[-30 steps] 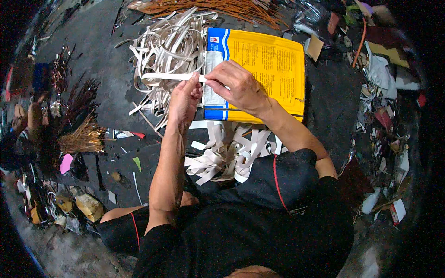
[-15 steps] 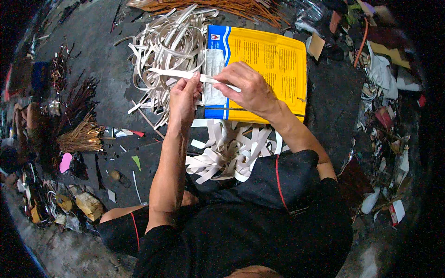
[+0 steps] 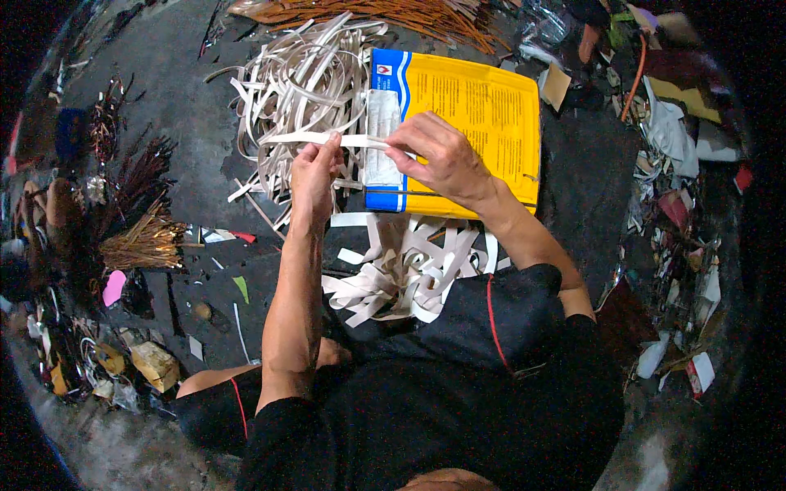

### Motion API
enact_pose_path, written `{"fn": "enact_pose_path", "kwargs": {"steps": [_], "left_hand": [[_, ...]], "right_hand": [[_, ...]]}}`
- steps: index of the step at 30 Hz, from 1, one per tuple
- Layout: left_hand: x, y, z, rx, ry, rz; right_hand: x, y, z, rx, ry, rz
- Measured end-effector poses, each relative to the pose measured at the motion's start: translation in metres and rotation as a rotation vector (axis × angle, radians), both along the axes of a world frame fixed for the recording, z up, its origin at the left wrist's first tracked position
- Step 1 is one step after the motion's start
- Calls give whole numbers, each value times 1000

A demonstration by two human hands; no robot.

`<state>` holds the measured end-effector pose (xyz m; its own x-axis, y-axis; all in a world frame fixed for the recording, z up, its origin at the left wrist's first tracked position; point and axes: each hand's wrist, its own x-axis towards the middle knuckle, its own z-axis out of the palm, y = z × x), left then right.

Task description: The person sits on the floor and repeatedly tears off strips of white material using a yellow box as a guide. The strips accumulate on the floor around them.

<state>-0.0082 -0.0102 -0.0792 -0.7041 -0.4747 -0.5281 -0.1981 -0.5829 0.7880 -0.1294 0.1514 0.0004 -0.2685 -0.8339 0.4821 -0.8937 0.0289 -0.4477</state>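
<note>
A white flat strip (image 3: 354, 141) is stretched between my two hands, above the left end of a yellow and blue flat panel (image 3: 479, 123). My left hand (image 3: 315, 176) pinches it between thumb and fingers. At the strip's right end, my right hand (image 3: 442, 159) grips it with fingers curled. Under and beyond the left hand spreads a tangled heap of narrow whitish strips (image 3: 295, 90). Closer to my body, below the panel, lies a second pile of wider white strips (image 3: 409, 270). What lies inside the right hand's fingers is mostly hidden.
Reddish-brown sticks (image 3: 393, 20) lie at the far edge. Left on the dark floor are a bundle of tan sticks (image 3: 147, 237), a pink scrap (image 3: 115, 286) and a crumpled tan packet (image 3: 155, 366). Mixed scraps and a white sheet (image 3: 673, 135) line the right side.
My left hand has shifted slightly left along the strip, so more of it shows between my hands. The right hand stays nearly in place, still gripping.
</note>
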Motion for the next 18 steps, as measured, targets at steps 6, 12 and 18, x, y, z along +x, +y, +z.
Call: {"fn": "enact_pose_path", "kwargs": {"steps": [6, 12, 18], "left_hand": [[7, -9, -15, 30, 56, 67], [7, -13, -14, 47, 40, 123], [13, -25, -23, 29, 70, 105]], "right_hand": [[2, 0, 1, 22, -43, 10], [0, -1, -3, -7, 46, 33], [3, -10, -6, -10, 76, 19]]}}
